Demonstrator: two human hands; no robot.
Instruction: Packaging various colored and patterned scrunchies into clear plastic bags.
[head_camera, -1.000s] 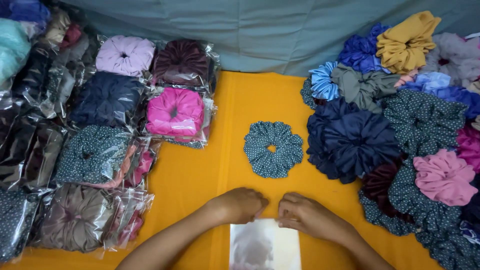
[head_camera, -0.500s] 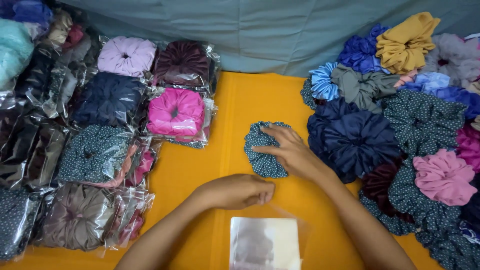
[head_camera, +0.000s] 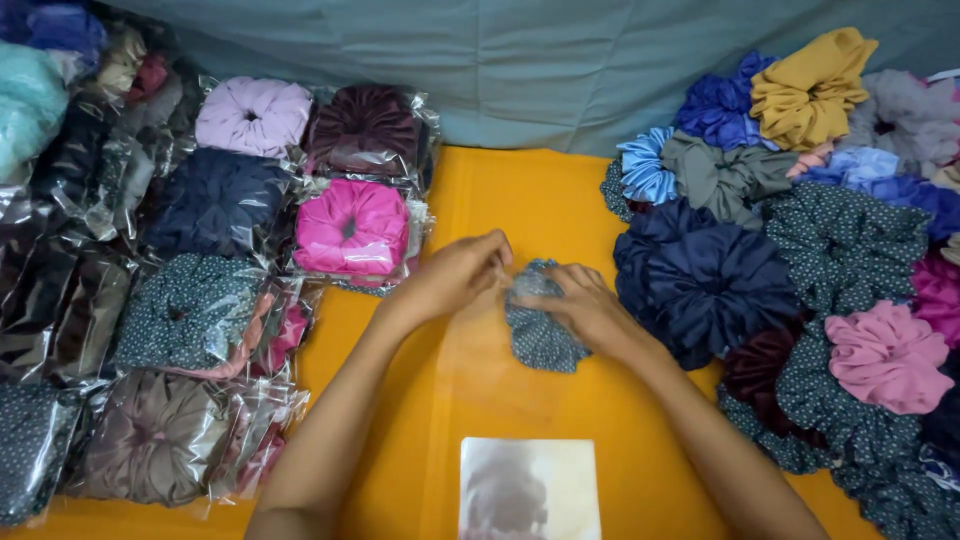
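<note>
My left hand (head_camera: 452, 280) pinches the top edge of a clear plastic bag (head_camera: 485, 375) that hangs down over the orange table (head_camera: 520, 200). My right hand (head_camera: 585, 308) grips a dark teal scrunchie with white dots (head_camera: 540, 335) and holds it at the bag's mouth, right beside my left fingers. Part of the scrunchie is hidden under my right fingers. I cannot tell how far the scrunchie sits inside the bag.
A stack of clear bags (head_camera: 530, 490) lies at the near edge. Bagged scrunchies fill the left side, among them a pink one (head_camera: 350, 228) and a lilac one (head_camera: 253, 115). Loose scrunchies are heaped on the right, including a navy one (head_camera: 715, 280) and a mustard one (head_camera: 810, 85).
My right hand picked the dotted scrunchie up off the table. My left hand lifted a clear bag from the stack, and both hands met above the table's middle.
</note>
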